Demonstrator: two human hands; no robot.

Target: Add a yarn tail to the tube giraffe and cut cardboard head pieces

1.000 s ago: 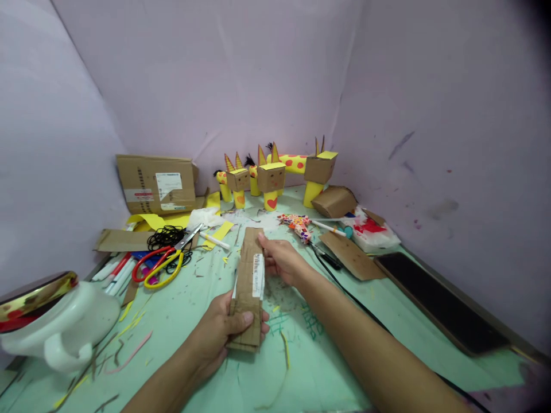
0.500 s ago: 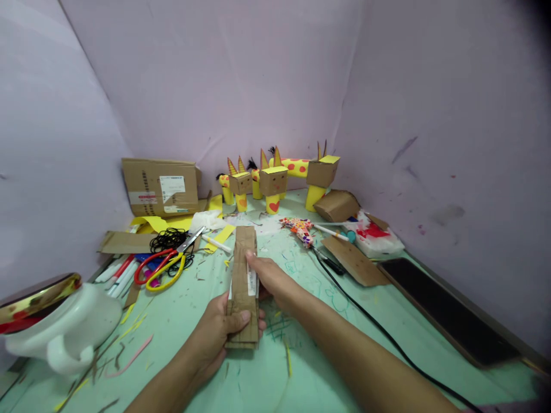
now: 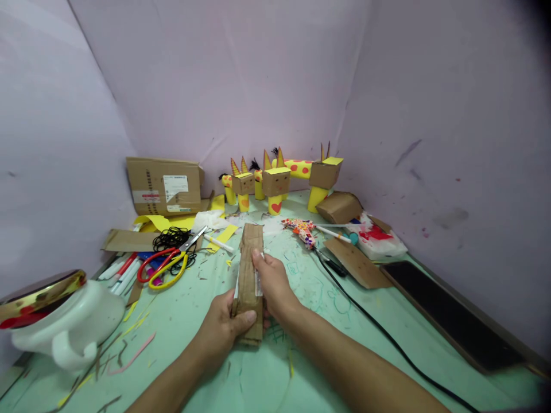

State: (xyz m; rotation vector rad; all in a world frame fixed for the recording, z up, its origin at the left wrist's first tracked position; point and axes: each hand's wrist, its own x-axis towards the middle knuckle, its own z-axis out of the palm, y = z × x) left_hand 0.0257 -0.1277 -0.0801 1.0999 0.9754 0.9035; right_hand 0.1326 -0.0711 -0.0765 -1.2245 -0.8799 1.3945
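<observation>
A long, narrow piece of folded cardboard point(image 3: 248, 269) is held between both hands over the middle of the table. My left hand point(image 3: 226, 321) grips its near end, thumb pressed flat on the top face. Around its right side, about midway up, my right hand point(image 3: 273, 281) is closed, with the thumb lying on the upper face. The fingers under the cardboard are mostly hidden. White label paper shows along both of its edges. Ahead of it lie a strip of yellow paper point(image 3: 222, 237) and a white marker point(image 3: 218, 244).
Scissors point(image 3: 178, 258) rest on black cord at left, near a white cup point(image 3: 77, 321). Several cardboard animal figures point(image 3: 275, 183) stand at the back beside a cardboard box point(image 3: 166, 186). A flower-patterned glue gun point(image 3: 301, 230) and a dark phone point(image 3: 447, 312) lie at right.
Both hands and the cardboard appear slightly further right, as the whole view has shifted a little that way. The grip on the cardboard looks nearly the same.
</observation>
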